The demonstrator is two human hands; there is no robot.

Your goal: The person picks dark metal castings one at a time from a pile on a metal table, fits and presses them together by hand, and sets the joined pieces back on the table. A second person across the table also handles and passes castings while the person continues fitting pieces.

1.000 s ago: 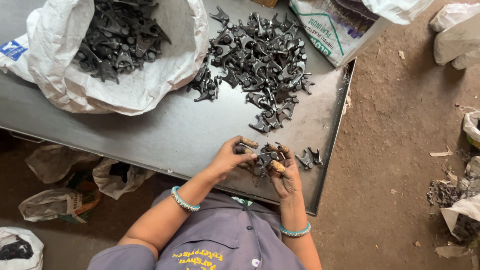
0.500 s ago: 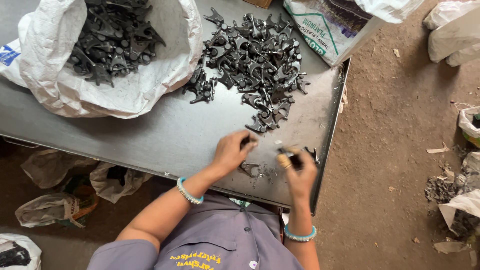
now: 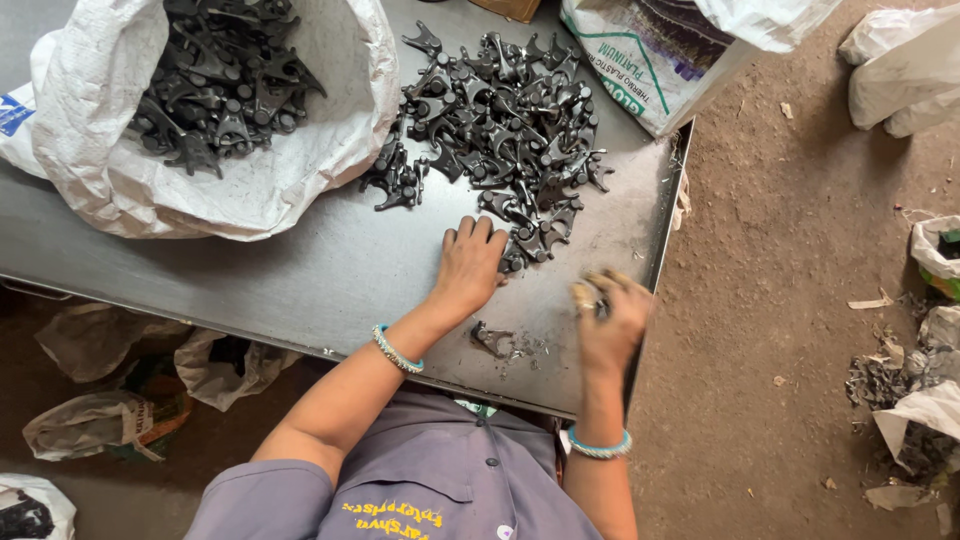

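Grey-lilac short-sleeved work shirt (image 3: 440,485), bare forearms

Buttons run down the shirt's front placket, with yellow embroidered lettering on the chest. A turquoise beaded bangle (image 3: 397,350) circles the left wrist; a matching turquoise bangle (image 3: 598,444) circles the right.

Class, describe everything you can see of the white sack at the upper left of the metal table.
The white sack is woven, plastic-looking cloth with a blue patch at its left edge. It lies slumped on the grey metal table, its mouth rolled wide open and facing up. Inside sits a heap of dark metal parts, like those in the loose pile beside its right edge. Neither hand touches it; the left hand rests to its right.
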